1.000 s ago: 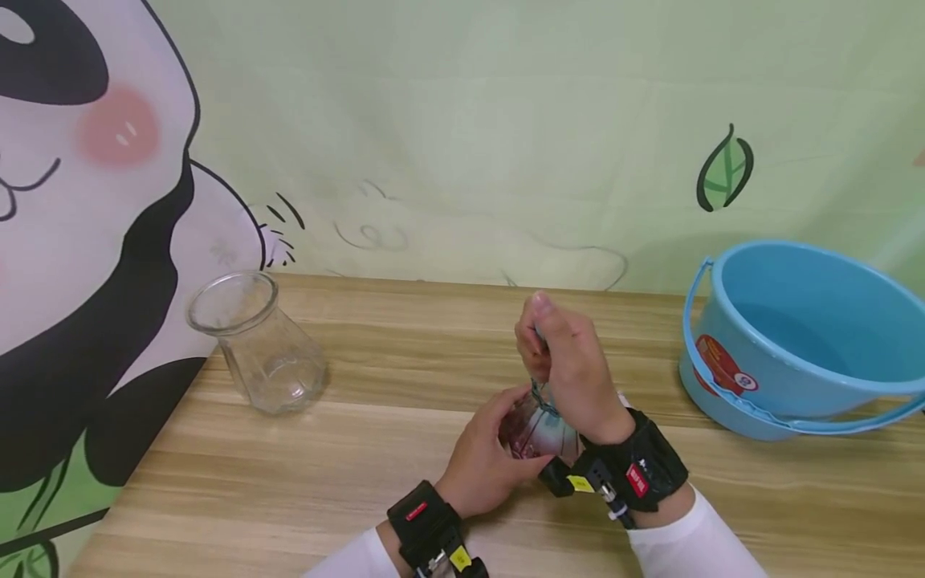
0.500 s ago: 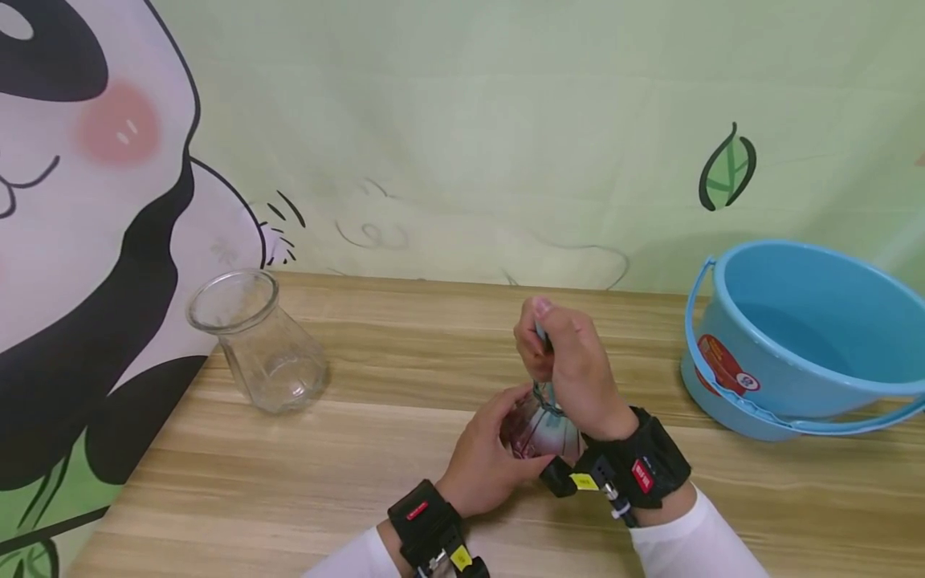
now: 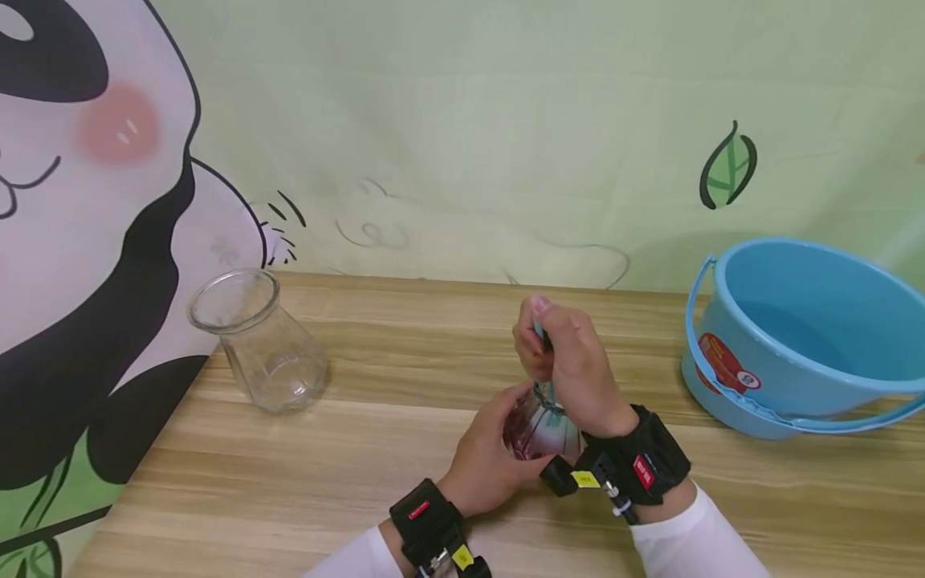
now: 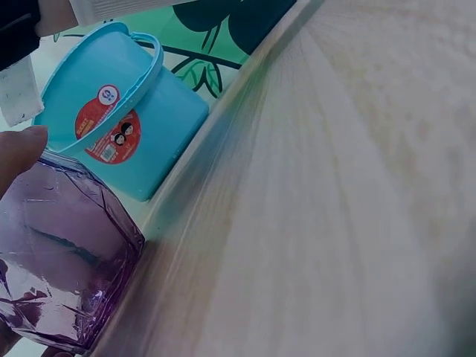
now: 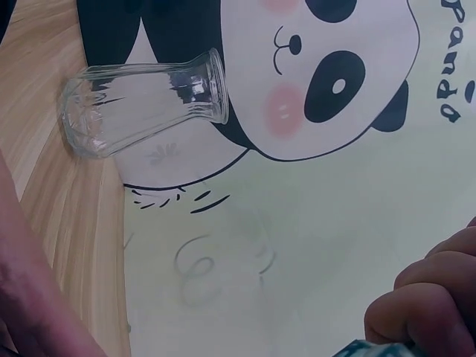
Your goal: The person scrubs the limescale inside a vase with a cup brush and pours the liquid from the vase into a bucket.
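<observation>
My left hand (image 3: 480, 457) holds a purple-tinted glass vessel (image 3: 543, 433) low on its side, thumb in front. In the left wrist view the vessel (image 4: 67, 253) shows faceted walls, with a pale shape and a dark teal streak visible through them. Above it, my right hand (image 3: 578, 361) is curled in a fist, thumb up, round a narrow pale-blue and dark thing (image 3: 542, 331) that its fingers mostly hide. Teal cord-like strands (image 3: 547, 399) show at the vessel's neck. A teal patterned bit (image 5: 372, 349) peeks out under the right fingers in the right wrist view.
A clear glass vase (image 3: 267, 345) with a flared rim stands at the left of the wooden table (image 3: 325, 482). To the right is a light blue bucket (image 3: 766, 353), its handle hanging down in front. A panda-printed backdrop (image 3: 433, 144) rises behind the table.
The right fist has dipped slightly, and a little more of the pale-blue and dark thing shows in it. My left hand keeps its hold with hardly any shift.
</observation>
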A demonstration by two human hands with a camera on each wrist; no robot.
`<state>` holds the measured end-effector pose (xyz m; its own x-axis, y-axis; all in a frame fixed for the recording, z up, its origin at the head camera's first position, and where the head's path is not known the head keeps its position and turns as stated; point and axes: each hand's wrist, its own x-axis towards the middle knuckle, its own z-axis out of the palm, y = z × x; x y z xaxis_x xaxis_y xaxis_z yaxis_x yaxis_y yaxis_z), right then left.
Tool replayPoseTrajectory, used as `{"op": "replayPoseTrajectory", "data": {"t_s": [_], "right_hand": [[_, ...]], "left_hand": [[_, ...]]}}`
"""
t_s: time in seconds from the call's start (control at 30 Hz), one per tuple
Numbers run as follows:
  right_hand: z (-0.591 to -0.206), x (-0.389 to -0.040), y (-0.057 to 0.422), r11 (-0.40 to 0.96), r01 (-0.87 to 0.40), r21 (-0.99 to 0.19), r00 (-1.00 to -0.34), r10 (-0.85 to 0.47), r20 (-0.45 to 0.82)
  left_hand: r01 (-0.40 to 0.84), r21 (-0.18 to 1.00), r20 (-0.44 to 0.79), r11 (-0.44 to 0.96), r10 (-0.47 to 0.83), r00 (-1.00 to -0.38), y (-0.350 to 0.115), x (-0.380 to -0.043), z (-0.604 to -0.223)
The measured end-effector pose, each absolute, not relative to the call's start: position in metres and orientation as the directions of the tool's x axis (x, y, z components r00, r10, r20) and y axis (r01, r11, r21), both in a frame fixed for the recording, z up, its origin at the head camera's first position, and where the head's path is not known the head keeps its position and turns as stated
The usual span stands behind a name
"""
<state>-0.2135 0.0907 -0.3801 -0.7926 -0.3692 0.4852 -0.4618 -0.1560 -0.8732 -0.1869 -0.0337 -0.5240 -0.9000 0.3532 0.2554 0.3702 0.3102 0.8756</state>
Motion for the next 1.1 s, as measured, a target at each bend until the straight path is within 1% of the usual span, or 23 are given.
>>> {"op": "replayPoseTrajectory", "data": {"t_s": [0.27, 0.57, 0.77, 0.87, 1.03, 1.1], "right_hand": [[-0.381, -0.212, 0.088, -0.168, -0.478, -0.862, -0.781, -0.368, 0.505], [-0.382, -0.213, 0.09, -0.173, -0.471, -0.865, -0.796, -0.339, 0.501], [-0.38, -0.213, 0.095, -0.158, -0.507, -0.847, -0.793, -0.299, 0.531], [-0.377, -0.214, 0.098, -0.196, -0.532, -0.824, -0.783, -0.258, 0.567], [-0.371, -0.215, 0.101, -0.329, -0.566, -0.756, -0.75, -0.176, 0.638], [-0.37, -0.215, 0.101, -0.357, -0.58, -0.733, -0.737, -0.155, 0.658]], "left_hand": [[0.376, 0.821, 0.242, 0.43, 0.334, -0.911, -0.032, -0.184, -0.523], [0.371, 0.825, 0.24, 0.426, 0.331, -0.913, -0.032, -0.185, -0.525], [0.354, 0.842, 0.22, 0.406, 0.339, -0.914, -0.03, -0.186, -0.525], [0.352, 0.842, 0.218, 0.409, 0.34, -0.915, -0.029, -0.187, -0.524], [0.362, 0.827, 0.225, 0.43, 0.337, -0.914, -0.03, -0.186, -0.521], [0.361, 0.825, 0.223, 0.435, 0.337, -0.915, -0.03, -0.185, -0.52]]}}
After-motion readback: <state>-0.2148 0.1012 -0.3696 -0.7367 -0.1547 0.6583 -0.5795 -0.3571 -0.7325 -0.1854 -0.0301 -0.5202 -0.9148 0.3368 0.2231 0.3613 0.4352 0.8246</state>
